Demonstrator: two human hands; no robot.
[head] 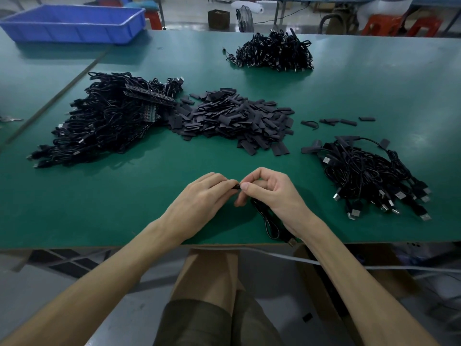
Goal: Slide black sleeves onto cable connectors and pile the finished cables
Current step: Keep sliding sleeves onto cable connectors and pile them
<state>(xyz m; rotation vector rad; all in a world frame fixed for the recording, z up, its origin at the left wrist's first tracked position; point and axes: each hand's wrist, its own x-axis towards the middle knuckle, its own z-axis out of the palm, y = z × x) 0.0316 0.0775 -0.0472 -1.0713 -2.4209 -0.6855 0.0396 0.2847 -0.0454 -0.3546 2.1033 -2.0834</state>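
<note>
My left hand [202, 196] and my right hand [268, 191] meet over the near middle of the green table [149, 196]. Between their fingertips they pinch a small black piece [236, 187]; whether it is the sleeve or the connector I cannot tell. A black cable [270, 226] loops down from under my right hand to the table's front edge, ending in a metal plug [291, 242]. A heap of flat black sleeves [237, 121] lies in the middle. A big cable pile [107, 118] sits on the left, another cable pile [374, 176] on the right.
A third cable pile [274, 52] lies at the far side. A blue plastic tray [74, 22] stands at the back left. A few loose sleeves [339, 121] lie right of the heap. Red stools [399, 24] and a fan stand beyond the table.
</note>
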